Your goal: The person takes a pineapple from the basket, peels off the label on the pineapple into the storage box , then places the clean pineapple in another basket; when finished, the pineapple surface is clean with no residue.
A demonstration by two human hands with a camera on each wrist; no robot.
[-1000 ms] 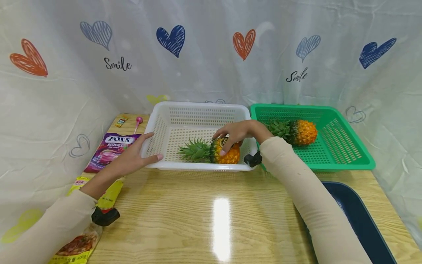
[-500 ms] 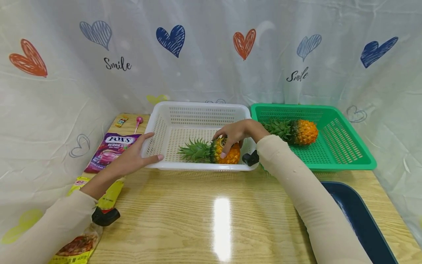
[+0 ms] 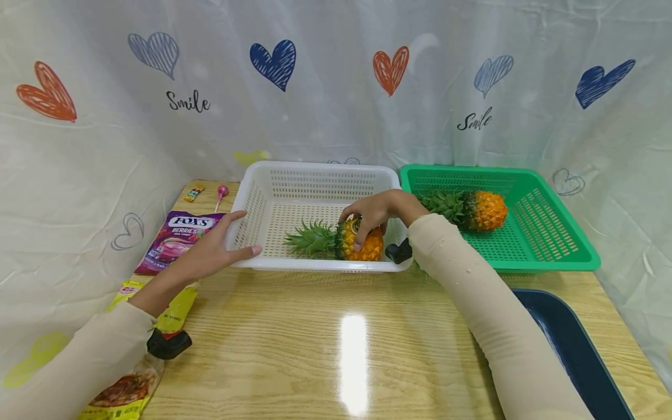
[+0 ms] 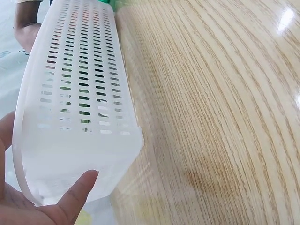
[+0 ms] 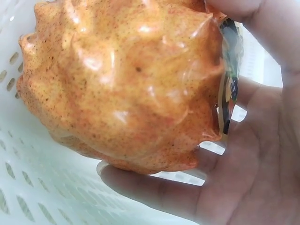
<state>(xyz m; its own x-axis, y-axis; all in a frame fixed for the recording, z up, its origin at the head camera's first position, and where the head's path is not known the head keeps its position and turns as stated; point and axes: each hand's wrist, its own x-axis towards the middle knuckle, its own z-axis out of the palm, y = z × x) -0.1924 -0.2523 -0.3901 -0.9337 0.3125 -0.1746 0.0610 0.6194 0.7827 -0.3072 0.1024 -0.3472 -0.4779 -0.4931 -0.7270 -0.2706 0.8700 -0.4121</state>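
In the head view, my right hand point(image 3: 375, 213) grips the fruit of a small orange pineapple point(image 3: 370, 246), which lies sideways in a white perforated basket point(image 3: 317, 265) with its leaves to the left. The right wrist view shows the bumpy skin of the pineapple point(image 5: 126, 89) close up, fingers under and around it and a dark label against the palm. At the basket's front left corner is my left hand point(image 3: 212, 248), holding the rim. In the left wrist view its thumb point(image 4: 77, 194) lies along the outer wall and another finger is at the rim.
A green basket point(image 3: 504, 269) with a second pineapple point(image 3: 485, 211) adjoins on the right. A dark blue tray point(image 3: 567, 332) is nearer, partly under my right sleeve. On the left lie a purple candy bag point(image 3: 170, 239), a yellow packet point(image 3: 175, 312), a lollipop point(image 3: 222, 191) and a small wrapped sweet point(image 3: 194, 193).
My right wrist has shifted very slightly to the left. The hands otherwise keep their places, and the pineapple and baskets show no clear movement.
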